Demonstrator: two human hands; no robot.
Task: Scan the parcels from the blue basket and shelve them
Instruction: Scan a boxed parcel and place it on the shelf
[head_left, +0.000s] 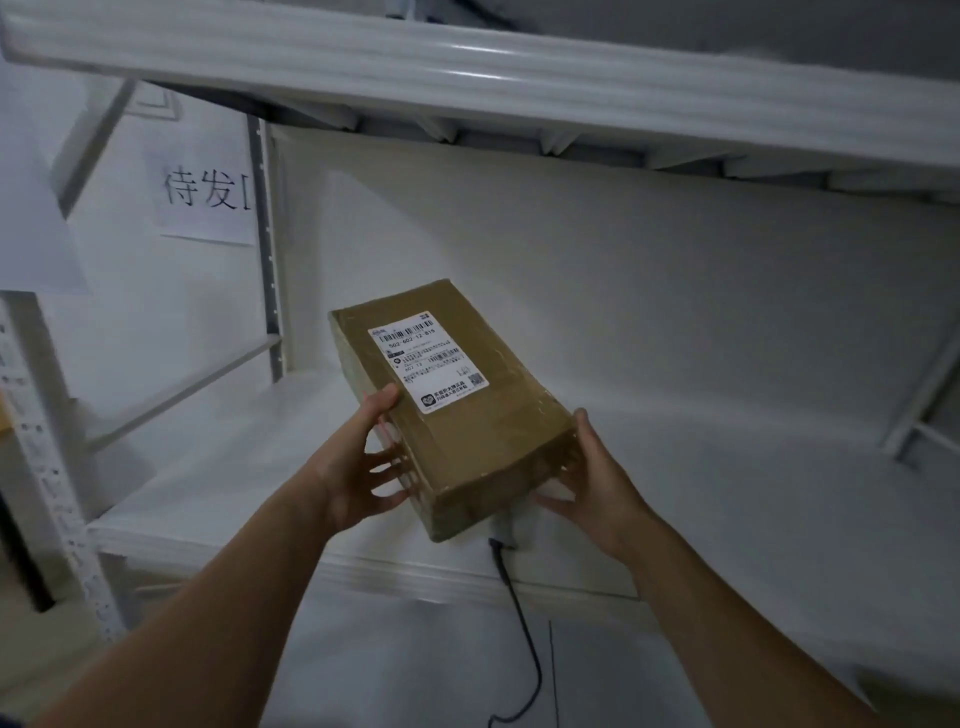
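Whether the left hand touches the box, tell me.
Touching. Head view: the left hand has its thumb on top of the box, fingers against its side.

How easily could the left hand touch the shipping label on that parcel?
Probably yes: the left hand grips the cardboard parcel with its thumb just beside the shipping label, which faces up uncovered.

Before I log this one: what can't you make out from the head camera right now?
Head view:
- Small print on the label: too small, blurred.
- Whether the parcel touches the shelf: its underside is hidden.
- Cable top end: behind the parcel.
- Wall sign: cut off by the upright.
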